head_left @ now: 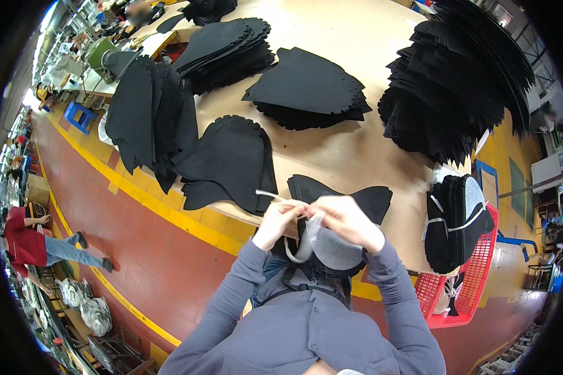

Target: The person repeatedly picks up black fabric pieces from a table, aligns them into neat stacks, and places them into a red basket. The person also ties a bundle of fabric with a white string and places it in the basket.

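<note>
Close in front of me, at the table's near edge, my left hand (276, 223) and my right hand (343, 220) meet with fingers pinched on a white fabric strip (303, 250). One end of the strip sticks out past my left fingers, and a loop hangs below them. Directly under my hands is a bundle of cut pieces (336, 251), grey on top and black beneath, partly covered by my right hand. Behind it lies a stack of black cut pieces (369, 201) with curved edges. Whether the strip is knotted is hidden by my fingers.
Stacks of black pieces (306, 84) lie across the pale table (331, 153), with a tall pile (447, 87) at right. A tied bundle (455, 222) rests over a red plastic basket (481, 269). A person in a red top (28, 234) walks on the left; a blue stool (79, 117) stands beyond.
</note>
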`<state>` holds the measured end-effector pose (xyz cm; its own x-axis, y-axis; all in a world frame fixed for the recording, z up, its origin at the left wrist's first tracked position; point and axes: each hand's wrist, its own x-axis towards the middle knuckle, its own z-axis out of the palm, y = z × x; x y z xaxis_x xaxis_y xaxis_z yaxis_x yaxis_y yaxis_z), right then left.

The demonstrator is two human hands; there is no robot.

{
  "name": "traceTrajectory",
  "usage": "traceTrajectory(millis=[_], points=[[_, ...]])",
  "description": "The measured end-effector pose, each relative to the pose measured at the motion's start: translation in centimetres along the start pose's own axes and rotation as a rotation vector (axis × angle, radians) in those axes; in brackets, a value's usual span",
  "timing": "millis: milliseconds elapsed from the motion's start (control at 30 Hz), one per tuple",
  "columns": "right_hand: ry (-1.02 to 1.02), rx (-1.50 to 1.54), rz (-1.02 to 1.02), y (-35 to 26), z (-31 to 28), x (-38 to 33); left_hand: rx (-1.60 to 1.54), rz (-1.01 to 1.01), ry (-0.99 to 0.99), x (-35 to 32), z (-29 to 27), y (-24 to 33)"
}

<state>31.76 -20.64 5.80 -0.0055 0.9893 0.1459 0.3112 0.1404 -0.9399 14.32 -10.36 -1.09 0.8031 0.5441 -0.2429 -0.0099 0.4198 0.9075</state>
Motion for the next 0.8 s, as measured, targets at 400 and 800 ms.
traceTrajectory(millis=[400,800], points=[[0.203,-0.637,-0.019,2.4,1.1,-1.0,0.142,0.091,0.128,0.7,1.6,-1.0],[0.376,0.637,0.239,3.1,3.9,-0.4,0.219,0.136,0.426,-0.9,0.4,-2.5]])
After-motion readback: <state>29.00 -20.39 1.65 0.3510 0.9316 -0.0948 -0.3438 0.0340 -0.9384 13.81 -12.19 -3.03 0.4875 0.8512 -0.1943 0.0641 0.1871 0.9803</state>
